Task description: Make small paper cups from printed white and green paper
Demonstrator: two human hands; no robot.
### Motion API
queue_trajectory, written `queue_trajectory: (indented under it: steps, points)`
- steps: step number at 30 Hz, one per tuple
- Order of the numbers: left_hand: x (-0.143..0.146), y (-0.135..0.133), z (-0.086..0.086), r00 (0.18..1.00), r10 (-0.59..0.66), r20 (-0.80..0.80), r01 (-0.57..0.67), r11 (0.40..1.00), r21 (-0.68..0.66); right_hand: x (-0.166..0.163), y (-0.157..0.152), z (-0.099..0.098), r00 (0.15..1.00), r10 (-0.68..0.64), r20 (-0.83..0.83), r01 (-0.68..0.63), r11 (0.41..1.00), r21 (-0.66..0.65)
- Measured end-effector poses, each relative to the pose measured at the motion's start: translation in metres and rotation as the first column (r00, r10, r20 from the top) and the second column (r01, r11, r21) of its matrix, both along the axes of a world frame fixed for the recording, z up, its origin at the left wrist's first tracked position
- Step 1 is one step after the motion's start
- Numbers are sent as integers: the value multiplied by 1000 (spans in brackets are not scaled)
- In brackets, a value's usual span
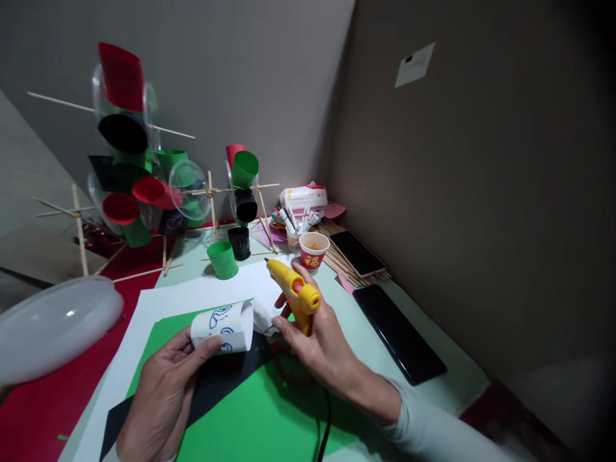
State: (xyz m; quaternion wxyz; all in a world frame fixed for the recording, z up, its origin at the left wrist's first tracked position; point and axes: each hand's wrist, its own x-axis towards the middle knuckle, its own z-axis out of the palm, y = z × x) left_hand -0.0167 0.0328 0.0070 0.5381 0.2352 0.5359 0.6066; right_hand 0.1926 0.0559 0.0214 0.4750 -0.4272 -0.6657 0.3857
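Observation:
My left hand point(168, 378) is closed around a white paper tube point(231, 327) with blue swirls drawn on it, its thumb pressing the paper edge. In my right hand point(320, 333) is a yellow glue gun point(293, 289), its dark nozzle pointing up and to the left, away from the tube. A black cord point(326, 423) runs down below that hand. Beneath both hands lie green paper point(240, 417), black paper point(231, 372) and white paper point(158, 305). A folded white paper piece point(267, 314) sits between the hands, partly hidden.
Stick-framed wheels with coloured paper cups point(125, 138) stand at the back left. Near them are a green cup point(222, 260) and a black cup point(239, 242). A red-and-white paper cup point(314, 251), a phone point(357, 253) and a black slab point(399, 333) lie right. A white balloon-like object point(58, 324) is left.

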Motion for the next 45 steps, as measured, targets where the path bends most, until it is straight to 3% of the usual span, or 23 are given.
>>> queue_trajectory:
  steps: [1, 3, 5, 11, 15, 19, 21, 23, 25, 30, 40, 45]
  points:
    - [-2, 2, 2, 1000, 27, 5, -27, 1000, -6, 7, 4, -2, 985, -5, 174, -11, 996, 87]
    - [-6, 5, 6, 997, 73, 14, -72, 997, -28, 20, 10, -7, 851, -20, 525, -109, 971, 214]
    - [-9, 7, 10, 994, 105, 18, -104, 994, -43, 30, 15, -14, 752, 12, 659, -206, 954, 218]
    - [-18, 13, 5, 994, 97, 46, -95, 994, -49, 49, 22, -27, 593, 64, 802, -258, 959, 114]
    - [-18, 15, -4, 996, 64, 56, -63, 998, -27, 55, 22, -14, 562, 59, 825, -223, 971, 83]
    - [-5, 11, -4, 997, 45, 60, -44, 999, -13, 40, 12, 12, 607, -1, 795, -163, 978, 126]
    - [6, 7, 0, 997, 6, 75, -3, 999, -35, 25, 5, 18, 670, 42, 741, -202, 971, 128]
    - [17, 2, 4, 995, -39, 88, 45, 997, -61, 8, 1, 16, 838, 162, 521, -264, 956, 128]
    - [24, -1, 7, 994, -63, 88, 70, 994, -83, -6, 0, 8, 947, 205, 249, -234, 968, 93]
    - [23, -5, 7, 992, -101, 81, 110, 988, -110, -15, 4, -10, 978, 189, 86, -194, 979, 57]
    - [21, -4, 12, 977, -184, 106, 201, 963, -179, -11, 4, -12, 982, 182, 41, -183, 983, 22]
    - [3, 6, 9, 996, -94, 6, 94, 982, -166, -1, 14, -9, 990, 135, -38, -137, 987, -81]
